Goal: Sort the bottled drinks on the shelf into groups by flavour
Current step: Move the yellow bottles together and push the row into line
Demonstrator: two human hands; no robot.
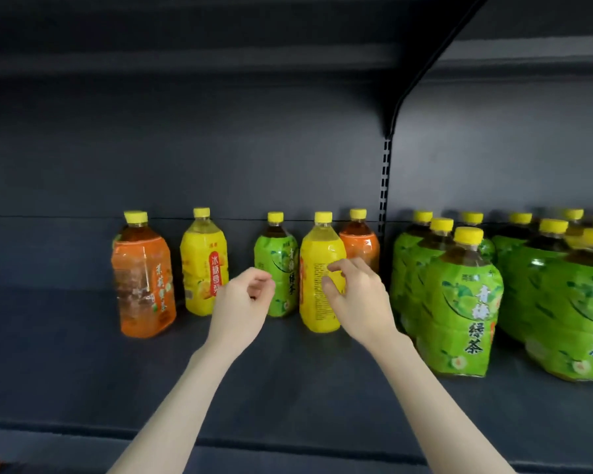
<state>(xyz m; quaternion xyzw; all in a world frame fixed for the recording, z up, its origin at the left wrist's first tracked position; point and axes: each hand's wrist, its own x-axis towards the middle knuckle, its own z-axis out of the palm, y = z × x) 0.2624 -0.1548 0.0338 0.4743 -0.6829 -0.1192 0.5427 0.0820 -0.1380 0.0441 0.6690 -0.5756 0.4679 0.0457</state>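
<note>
Partly done, I judge: at three o'clock on the shelf (83,371) the green bottles (459,302) stand massed together. Toward nine o'clock five stand mixed: an orange bottle (144,285), a yellow bottle (202,265), a lone green bottle (279,261), a second yellow bottle (317,302) and a rear orange bottle (360,244). The left hand (242,299) hovers before the lone green bottle, its grip narrow and empty. The right hand (356,299) curls against the second yellow bottle; whether it holds, I cannot tell.

Dim, dark grey metal shelf (83,371) with matte back panel (185,148), slotted upright (386,179), and black bracket (425,73) holding the upper shelf (185,59).
</note>
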